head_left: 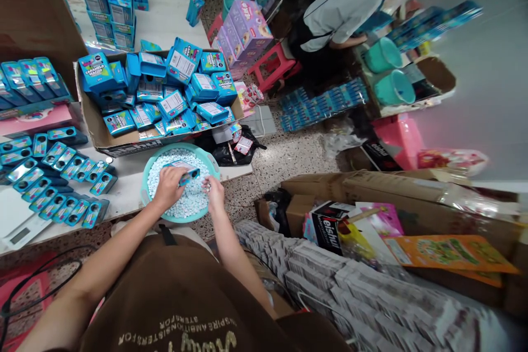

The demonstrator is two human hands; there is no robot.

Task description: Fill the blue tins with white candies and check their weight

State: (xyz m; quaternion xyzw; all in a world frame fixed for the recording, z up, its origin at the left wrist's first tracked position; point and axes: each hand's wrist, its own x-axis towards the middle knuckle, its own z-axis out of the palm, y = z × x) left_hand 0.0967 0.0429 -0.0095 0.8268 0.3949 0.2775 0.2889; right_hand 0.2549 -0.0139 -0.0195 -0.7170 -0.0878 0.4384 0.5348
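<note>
Two hands over the basin (144,190): left hand (168,187) grips a blue box (186,174) low so spills fall back; right hand (214,191), three o'clock, pinches pellets (190,204).

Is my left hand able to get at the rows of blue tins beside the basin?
Probably yes: the left hand, though holding a blue tin over the basin, has the rows close beside it, nothing standing between.

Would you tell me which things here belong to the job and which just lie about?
In use: left hand, small blue box, right hand, teal basin of white candies.
Lying about: pink stool, purple cartons, scale.
</note>
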